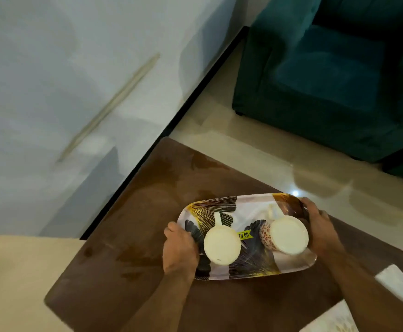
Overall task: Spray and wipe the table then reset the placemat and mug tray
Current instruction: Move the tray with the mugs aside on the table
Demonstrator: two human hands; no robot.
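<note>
Brown wood makes up the table [133,271], its top streaked with damp patches, and everything else can be placed from it. Over the right half of the table sits or hovers the tray [253,212], a long rounded dish printed with dark and gold fan-shaped leaves on a pale ground; whether it rests on the wood or is just above it cannot be told. The left hand [180,250] grips the tray's left end, fingers curled round the rim, and the right hand [320,232] grips the right end the same way, thumb over the edge. On the tray stand two mugs. The left mug [222,244] is cream-coloured with its handle pointing toward the table's far side. The right mug [285,234] is cream inside with a red-dotted pattern on its outer wall, tilted a little toward the left mug, its handle also pointing away. Between the two mugs a yellow price sticker [244,235] is stuck to the tray. At the table's near right corner lies the placemat [397,287], pale, only partly in view. Beyond the table's far side stands a teal sofa [327,75] on a glossy cream floor [255,149], and to the table's left runs a white wall [52,92] with a black skirting strip along its base.
</note>
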